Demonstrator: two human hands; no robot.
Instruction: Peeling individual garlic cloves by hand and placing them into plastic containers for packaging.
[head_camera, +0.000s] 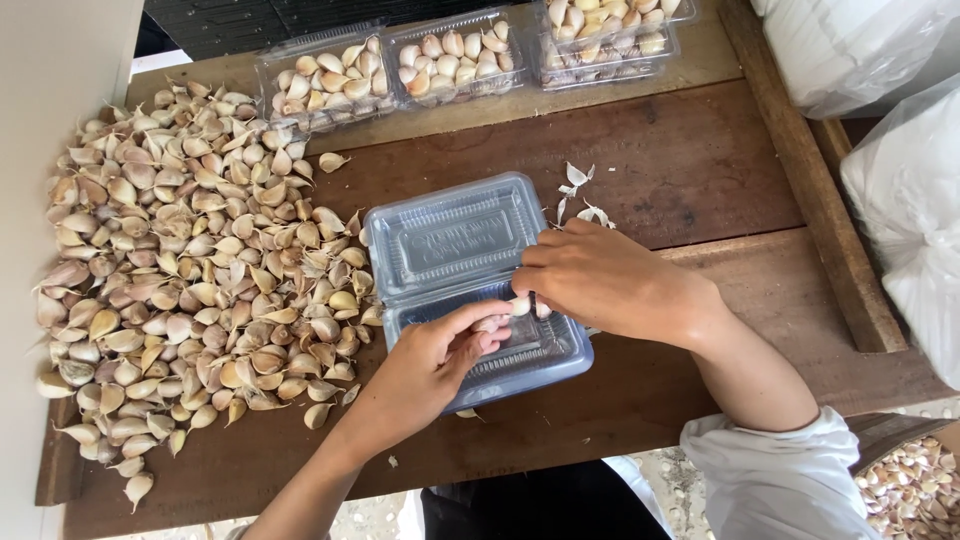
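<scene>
Near the middle of the frame an open clear plastic box (470, 285) lies on a dark wooden table (690, 170), its hinged lid flat toward the top and its tray toward the bottom. Both hands meet over the tray. The left hand (425, 365) reaches in from the lower middle, fingers curled together around a garlic clove (492, 324) that touches the tray. The right hand (600, 280) comes from the right, fingertips bunched and pinching another clove (520, 305) just above the tray's upper edge. A broad pile of loose garlic cloves (190, 270) covers the left half of the table, just beside the box. Along the top edge stand three filled clear boxes (460, 55) of cloves in a row. A few bits of white garlic skin (580, 195) lie just above the right hand. White plastic bags (900, 150) sit at the right edge.
</scene>
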